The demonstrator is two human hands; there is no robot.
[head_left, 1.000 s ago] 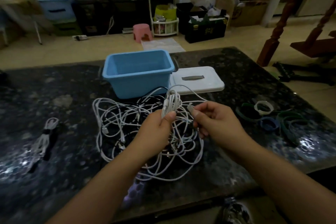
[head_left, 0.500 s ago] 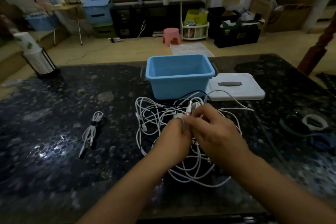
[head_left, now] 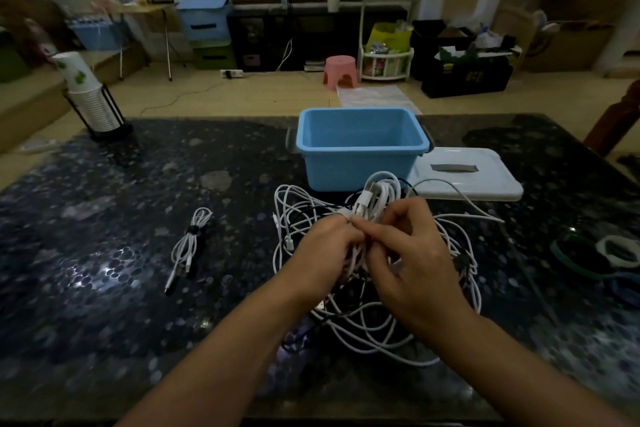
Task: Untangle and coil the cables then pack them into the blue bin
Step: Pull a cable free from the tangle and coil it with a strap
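Mid-coil: left hand point(head_left: 323, 246) gripping white cable coil point(head_left: 379, 198), right hand point(head_left: 412, 253) pinching its tail; next probably tie off, drop in blue bin point(head_left: 360, 163).

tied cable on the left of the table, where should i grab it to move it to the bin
Pinch the tied cable at the dark tie near its upper end, coming straight down from above. It lies flat on the table, apart from the tangle, so nothing crowds it. The tie binds all the loops, so holding there likely keeps the coil together; the loose plug ends below would just dangle.
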